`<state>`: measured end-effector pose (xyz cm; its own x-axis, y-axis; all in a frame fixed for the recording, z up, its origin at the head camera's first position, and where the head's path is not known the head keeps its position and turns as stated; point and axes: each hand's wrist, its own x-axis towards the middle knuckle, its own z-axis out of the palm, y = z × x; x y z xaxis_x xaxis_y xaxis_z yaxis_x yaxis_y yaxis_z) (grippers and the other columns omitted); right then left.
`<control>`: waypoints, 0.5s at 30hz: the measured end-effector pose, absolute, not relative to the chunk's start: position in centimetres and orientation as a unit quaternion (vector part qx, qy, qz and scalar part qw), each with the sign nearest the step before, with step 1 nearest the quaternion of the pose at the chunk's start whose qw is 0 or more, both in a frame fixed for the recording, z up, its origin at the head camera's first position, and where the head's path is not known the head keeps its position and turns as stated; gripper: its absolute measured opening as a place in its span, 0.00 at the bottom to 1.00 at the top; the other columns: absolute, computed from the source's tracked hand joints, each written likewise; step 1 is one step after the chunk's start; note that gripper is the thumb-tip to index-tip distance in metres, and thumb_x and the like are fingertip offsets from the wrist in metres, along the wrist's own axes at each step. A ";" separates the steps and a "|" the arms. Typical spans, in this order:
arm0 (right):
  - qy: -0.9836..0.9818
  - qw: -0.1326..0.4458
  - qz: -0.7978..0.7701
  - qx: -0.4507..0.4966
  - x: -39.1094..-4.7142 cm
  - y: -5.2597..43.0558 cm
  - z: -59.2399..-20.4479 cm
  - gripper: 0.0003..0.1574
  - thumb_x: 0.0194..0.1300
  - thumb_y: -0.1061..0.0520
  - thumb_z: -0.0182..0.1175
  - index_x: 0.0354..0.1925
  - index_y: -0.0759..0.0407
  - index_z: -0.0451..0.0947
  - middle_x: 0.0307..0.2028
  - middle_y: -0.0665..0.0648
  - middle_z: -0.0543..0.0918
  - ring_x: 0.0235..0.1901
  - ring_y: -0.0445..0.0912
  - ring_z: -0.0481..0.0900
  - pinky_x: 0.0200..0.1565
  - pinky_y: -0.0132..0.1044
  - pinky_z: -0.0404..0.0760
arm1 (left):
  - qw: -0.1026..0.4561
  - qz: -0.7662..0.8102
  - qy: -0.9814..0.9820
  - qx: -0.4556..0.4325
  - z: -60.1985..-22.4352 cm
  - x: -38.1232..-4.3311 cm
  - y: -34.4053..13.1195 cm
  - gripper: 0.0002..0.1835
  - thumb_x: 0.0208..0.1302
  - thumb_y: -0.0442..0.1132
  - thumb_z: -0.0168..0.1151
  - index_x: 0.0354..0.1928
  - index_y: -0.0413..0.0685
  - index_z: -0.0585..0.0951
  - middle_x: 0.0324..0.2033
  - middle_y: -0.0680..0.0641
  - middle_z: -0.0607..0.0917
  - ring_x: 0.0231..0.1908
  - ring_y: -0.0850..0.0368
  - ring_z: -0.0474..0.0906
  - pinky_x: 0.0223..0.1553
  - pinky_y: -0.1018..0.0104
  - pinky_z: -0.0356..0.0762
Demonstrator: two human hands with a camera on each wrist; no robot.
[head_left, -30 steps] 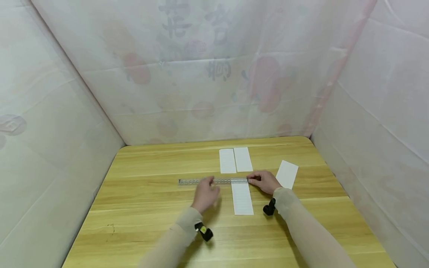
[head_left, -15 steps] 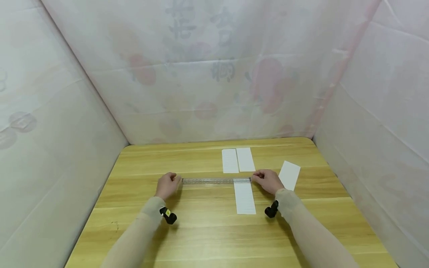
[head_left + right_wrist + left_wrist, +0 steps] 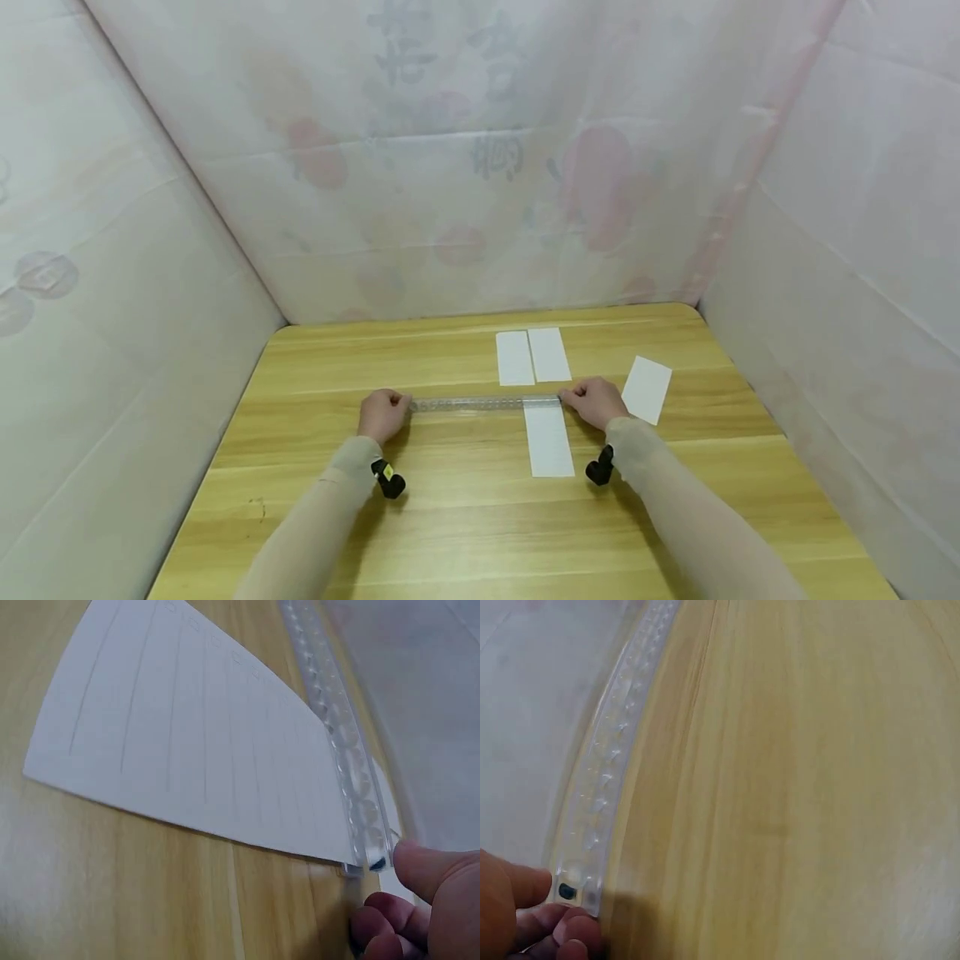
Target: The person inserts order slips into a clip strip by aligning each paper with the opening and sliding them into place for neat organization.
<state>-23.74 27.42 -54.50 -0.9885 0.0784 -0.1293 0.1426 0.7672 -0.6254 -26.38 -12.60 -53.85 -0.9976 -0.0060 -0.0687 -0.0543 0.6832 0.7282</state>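
Note:
A long clear plastic binding strip (image 3: 468, 404) with a row of ring-like loops lies crosswise on the wooden table. At its left end my left hand (image 3: 381, 417) pinches it between thumb and fingers, beside a small dark tab (image 3: 567, 890). The thumb and curled fingers of my right hand (image 3: 596, 404) hold the other end, where a similar dark tab (image 3: 377, 864) shows. One lined white sheet (image 3: 548, 442) has its far edge against the strip's right part; whether the edge sits inside the loops cannot be told.
Two more white sheets (image 3: 514, 358) lie side by side beyond the strip. Another white sheet (image 3: 648, 387) lies angled at the right, partly behind my right hand. Pale printed cloth (image 3: 450, 208) walls the table's back and sides.
My left hand has moved left along the binding strip to its left end and now pinches it there. My right hand stays at the right end.

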 end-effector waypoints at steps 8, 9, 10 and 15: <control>0.943 0.063 -0.320 0.073 -23.6 26.6 -54.1 0.28 0.68 0.38 0.56 0.19 0.55 0.74 0.22 0.51 0.74 0.25 0.46 0.70 0.33 0.40 0.68 | 0.009 0.394 0.918 -0.033 -54.2 -26.4 -12.2 0.11 0.66 0.41 0.61 0.31 0.42 0.86 0.29 0.47 0.83 0.29 0.53 0.75 0.31 0.61 0.74; 0.944 0.060 -0.317 0.072 -23.7 26.5 -54.1 0.28 0.68 0.38 0.56 0.20 0.55 0.75 0.22 0.51 0.75 0.25 0.46 0.70 0.33 0.40 0.68 | 0.005 0.395 0.918 -0.034 -54.3 -26.4 -12.2 0.11 0.66 0.41 0.62 0.31 0.42 0.86 0.29 0.47 0.84 0.29 0.53 0.75 0.31 0.60 0.74; 0.944 0.057 -0.317 0.071 -23.8 26.6 -54.1 0.27 0.68 0.39 0.56 0.20 0.55 0.76 0.22 0.51 0.76 0.25 0.46 0.70 0.32 0.40 0.69 | 0.001 0.396 0.918 -0.032 -54.3 -26.4 -12.0 0.11 0.66 0.41 0.62 0.31 0.42 0.86 0.29 0.47 0.84 0.29 0.53 0.76 0.32 0.60 0.74; 0.942 0.044 -0.327 0.062 -24.4 27.4 -54.2 0.25 0.69 0.42 0.56 0.21 0.55 0.75 0.20 0.51 0.74 0.22 0.47 0.68 0.27 0.39 0.67 | -0.022 0.397 0.918 -0.014 -54.3 -26.5 -10.9 0.11 0.66 0.39 0.61 0.30 0.42 0.86 0.28 0.46 0.84 0.31 0.51 0.78 0.35 0.56 0.76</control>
<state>-24.40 27.38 -54.20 -0.9884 0.0876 -0.1242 0.1458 0.7780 -0.6111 -26.52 -10.88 -54.32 -0.9986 -0.0438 0.0298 -0.0083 0.6847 0.7288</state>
